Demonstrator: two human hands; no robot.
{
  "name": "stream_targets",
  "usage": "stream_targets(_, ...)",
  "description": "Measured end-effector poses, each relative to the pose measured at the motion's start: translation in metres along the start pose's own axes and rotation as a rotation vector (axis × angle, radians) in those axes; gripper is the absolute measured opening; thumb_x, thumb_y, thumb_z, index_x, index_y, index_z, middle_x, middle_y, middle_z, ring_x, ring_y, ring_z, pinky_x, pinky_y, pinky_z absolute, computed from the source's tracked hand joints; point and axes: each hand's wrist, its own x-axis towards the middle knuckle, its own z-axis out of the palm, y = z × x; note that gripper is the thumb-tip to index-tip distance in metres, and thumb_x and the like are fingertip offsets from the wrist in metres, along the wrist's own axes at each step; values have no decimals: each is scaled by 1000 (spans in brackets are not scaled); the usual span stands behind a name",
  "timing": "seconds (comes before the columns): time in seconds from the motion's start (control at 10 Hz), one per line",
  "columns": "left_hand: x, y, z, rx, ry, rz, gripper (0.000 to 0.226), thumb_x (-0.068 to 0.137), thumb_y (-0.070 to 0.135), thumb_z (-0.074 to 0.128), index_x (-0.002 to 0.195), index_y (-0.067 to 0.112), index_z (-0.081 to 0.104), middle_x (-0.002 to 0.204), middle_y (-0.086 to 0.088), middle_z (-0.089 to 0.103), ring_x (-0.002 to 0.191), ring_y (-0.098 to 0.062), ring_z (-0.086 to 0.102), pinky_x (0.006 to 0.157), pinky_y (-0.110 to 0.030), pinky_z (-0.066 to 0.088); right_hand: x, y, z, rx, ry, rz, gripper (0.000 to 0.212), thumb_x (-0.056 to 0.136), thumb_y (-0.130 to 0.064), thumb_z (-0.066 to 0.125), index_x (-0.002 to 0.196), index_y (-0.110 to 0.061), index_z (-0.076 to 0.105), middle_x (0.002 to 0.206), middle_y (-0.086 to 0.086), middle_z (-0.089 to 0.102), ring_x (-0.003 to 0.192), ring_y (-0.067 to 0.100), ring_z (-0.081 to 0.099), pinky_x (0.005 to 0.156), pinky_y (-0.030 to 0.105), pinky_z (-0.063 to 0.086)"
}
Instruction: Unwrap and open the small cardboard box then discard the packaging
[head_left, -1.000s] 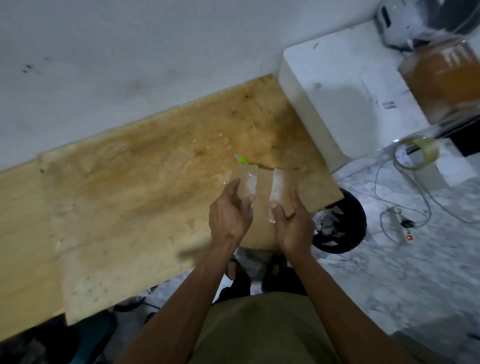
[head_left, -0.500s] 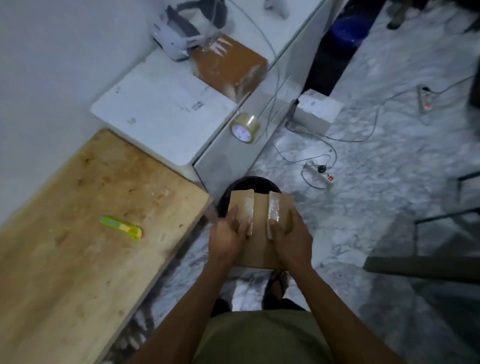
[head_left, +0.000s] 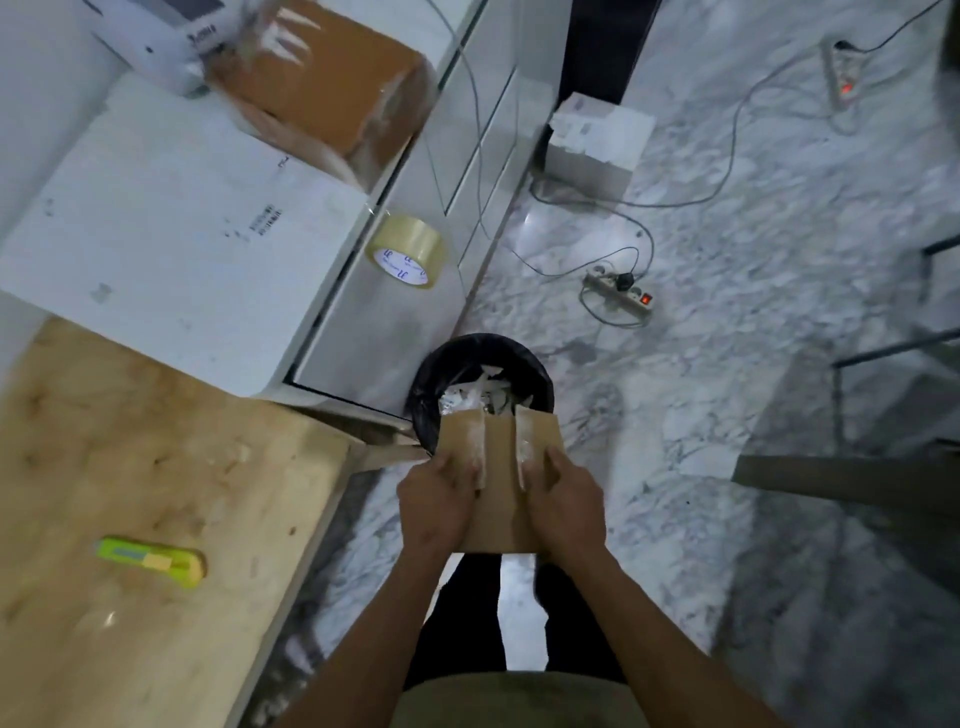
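1. Both hands gripping small cardboard box (head_left: 497, 483) w/ flaps open, held in air just above & partly over near rim of black-lined bin (head_left: 431, 374) on floor, beside worktop (head_left: 156, 467) edge.
2. Left hand (head_left: 439, 501) clamped on left flap/side, thumb over taped edge; right hand (head_left: 566, 501) clamped on right flap/side likewise. Neither spread, neither empty.
3. Clear tape strips (head_left: 522, 441) visible on inner flap edges, stuck to card.
4. Bin holding white scraps already, room left by the look of it.
5. Step in hand, prob.: discard. Best done by carrying box further fwd so centred over bin mouth, not just near rim.
6. Lower close to opening before letting go; tilt far end down so it slides in, not bounces off rim.
7. Fold flaps inward or flatten first if too wide for mouth.
8. Release both sides together; loose tape may cling to fingers.
9. Yellow-green cutter (head_left: 150, 561) lying on worktop, well apart, not needed now.
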Motion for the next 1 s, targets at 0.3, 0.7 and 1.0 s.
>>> stream_targets(0.3,165,-58,85,16,-35,-166,37,91,40,60,117,16,70,106,-11,71,92,-27,67,63,-29,43,151,3,86,34,6,48,39,98,-40,48,113,-8,66,106,17,68,94,31,62,75,33,45)
stream_targets(0.7,336,-121,205,161,-110,-115,56,102,45,28,140,11,51,141,-20,50,126,-38,49,107,-47,40,336,69,197,26,-27,-1,44,104,-31,32,120,1,57,115,22,63,107,39,57,86,36,41)
stream_targets(1.0,268,-81,165,61,-45,-55,40,100,35,44,106,4,69,108,-16,67,102,-33,62,87,-37,49,281,66,142,26,-110,46,32,100,-22,40,109,2,59,109,23,63,102,37,57,73,33,38)
